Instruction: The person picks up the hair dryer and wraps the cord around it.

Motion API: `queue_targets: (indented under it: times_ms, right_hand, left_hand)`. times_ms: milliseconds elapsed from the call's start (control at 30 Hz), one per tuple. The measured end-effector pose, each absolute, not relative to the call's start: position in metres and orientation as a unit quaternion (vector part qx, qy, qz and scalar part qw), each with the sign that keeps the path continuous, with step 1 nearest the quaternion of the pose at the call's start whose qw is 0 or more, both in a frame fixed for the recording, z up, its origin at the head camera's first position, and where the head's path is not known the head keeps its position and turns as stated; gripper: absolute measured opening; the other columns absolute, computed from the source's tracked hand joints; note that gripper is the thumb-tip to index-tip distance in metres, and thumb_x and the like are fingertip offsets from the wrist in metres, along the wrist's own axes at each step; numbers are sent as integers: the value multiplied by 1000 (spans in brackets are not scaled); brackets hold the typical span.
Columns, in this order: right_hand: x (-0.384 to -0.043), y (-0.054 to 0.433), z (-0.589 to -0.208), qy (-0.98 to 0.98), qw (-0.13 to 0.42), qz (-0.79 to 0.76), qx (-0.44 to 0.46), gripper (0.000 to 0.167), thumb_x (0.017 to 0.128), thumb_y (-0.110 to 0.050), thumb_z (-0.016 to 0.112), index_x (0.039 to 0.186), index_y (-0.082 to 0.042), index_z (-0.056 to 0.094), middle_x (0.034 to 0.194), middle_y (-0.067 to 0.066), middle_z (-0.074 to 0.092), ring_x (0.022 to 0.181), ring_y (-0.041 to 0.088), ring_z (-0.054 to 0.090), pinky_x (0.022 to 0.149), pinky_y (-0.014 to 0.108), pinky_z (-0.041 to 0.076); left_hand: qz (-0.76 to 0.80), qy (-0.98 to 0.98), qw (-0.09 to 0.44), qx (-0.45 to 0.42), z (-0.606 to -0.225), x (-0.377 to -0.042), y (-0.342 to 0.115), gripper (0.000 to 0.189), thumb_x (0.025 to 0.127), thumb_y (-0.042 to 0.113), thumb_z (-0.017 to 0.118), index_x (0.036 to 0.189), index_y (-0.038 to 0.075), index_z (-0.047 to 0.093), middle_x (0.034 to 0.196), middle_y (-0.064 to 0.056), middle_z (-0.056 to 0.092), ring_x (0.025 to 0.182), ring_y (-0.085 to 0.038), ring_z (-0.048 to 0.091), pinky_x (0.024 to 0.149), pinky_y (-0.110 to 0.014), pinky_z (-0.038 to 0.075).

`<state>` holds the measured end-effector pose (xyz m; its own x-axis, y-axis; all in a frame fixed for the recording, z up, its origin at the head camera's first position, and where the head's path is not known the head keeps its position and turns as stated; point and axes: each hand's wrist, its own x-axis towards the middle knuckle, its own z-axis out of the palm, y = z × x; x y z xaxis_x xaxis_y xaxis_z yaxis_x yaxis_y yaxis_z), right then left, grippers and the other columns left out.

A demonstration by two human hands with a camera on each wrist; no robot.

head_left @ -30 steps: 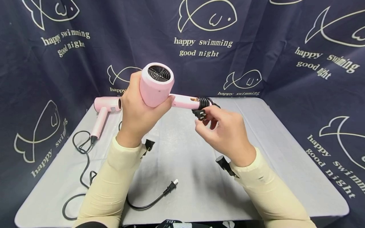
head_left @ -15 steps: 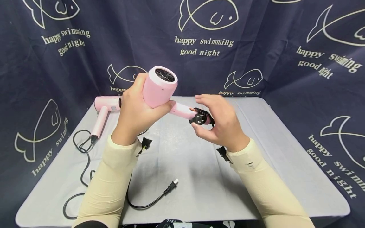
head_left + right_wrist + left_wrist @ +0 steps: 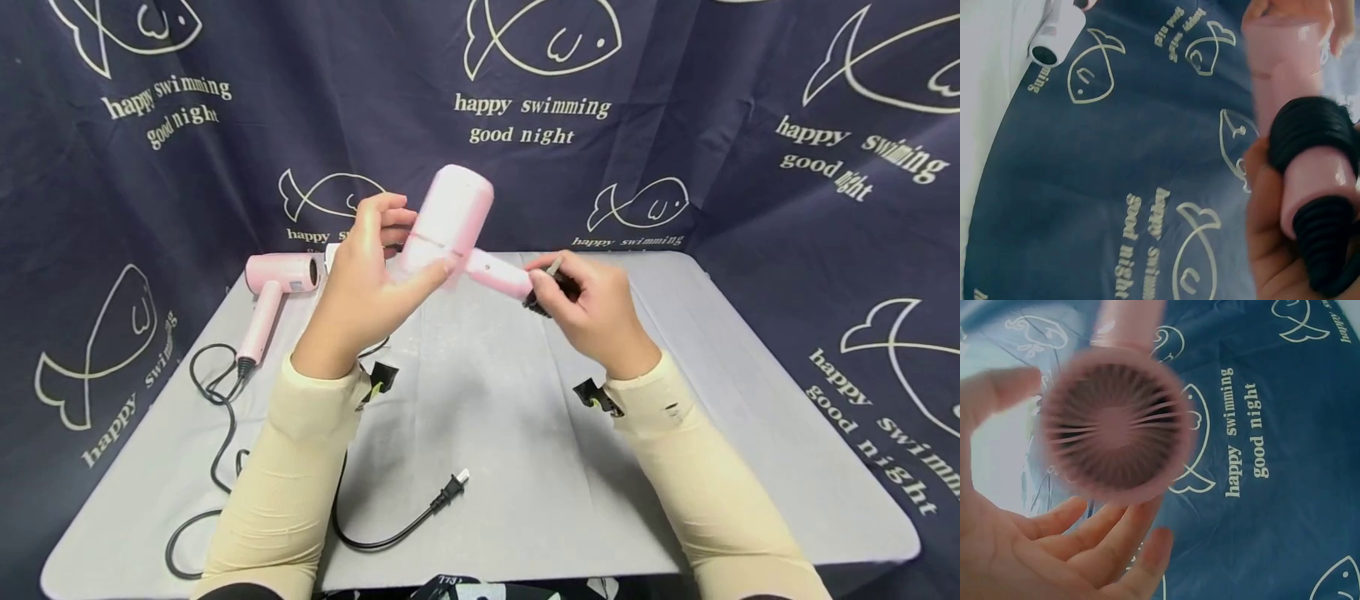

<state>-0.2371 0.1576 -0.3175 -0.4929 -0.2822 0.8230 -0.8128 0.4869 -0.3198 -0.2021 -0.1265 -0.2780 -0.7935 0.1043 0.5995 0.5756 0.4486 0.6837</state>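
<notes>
Pink hairdryer point(image 3: 452, 208), right fingers point(image 3: 1265, 206) gripping handle point(image 3: 498, 276)

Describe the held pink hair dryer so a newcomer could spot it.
Above the grey table, find the right hand. It grips the handle of the pink hair dryer. Black cord is wound round that handle, unlike the pink dryer lying at left.

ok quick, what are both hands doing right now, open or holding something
Left hand: open, beside the raised pink hair dryer; contact unclear.
Right hand: holding that dryer by its handle, around the wound black cord.
</notes>
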Motion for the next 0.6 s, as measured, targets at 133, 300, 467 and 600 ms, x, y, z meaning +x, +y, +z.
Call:
queue_targets:
  times_ms: [133, 300, 467, 600]
  right_hand:
    - [-253, 172, -318, -820, 348, 397, 220, 26, 99, -37, 65, 91, -17, 80, 69, -4, 65, 55, 10, 51, 51, 19, 38]
    - [-277, 203, -322, -839, 308, 442, 76, 42, 97, -51, 65, 84, -13, 77, 66, -5, 68, 51, 10, 62, 50, 18, 52]
    - [-306, 243, -339, -853, 288, 433, -51, 56, 92, -66, 60, 89, -12, 76, 70, -6, 68, 62, 10, 64, 59, 21, 52]
    - [-325, 275, -360, -864, 256, 410, -139, 61, 91, -72, 53, 100, -16, 76, 93, 4, 71, 90, 22, 61, 75, 29, 43]
  left_hand:
    - [-467, -818, 260, -211, -277, -201, -128, 63, 88, 26, 78, 140, 9, 47, 137, -2, 60, 121, -14, 63, 102, -41, 49]
    - [-452, -822, 265, -223, -278, -200, -127, 52, 89, 24, 76, 134, 9, 55, 136, -1, 59, 119, -11, 63, 100, -39, 50]
    - [-444, -824, 268, -230, -278, -201, -127, 47, 89, 25, 76, 131, 11, 60, 131, 0, 61, 118, -10, 62, 100, -40, 50]
    - [-442, -824, 268, -232, -279, -201, -128, 44, 89, 25, 76, 129, 12, 62, 129, -2, 61, 116, -10, 61, 99, -37, 49]
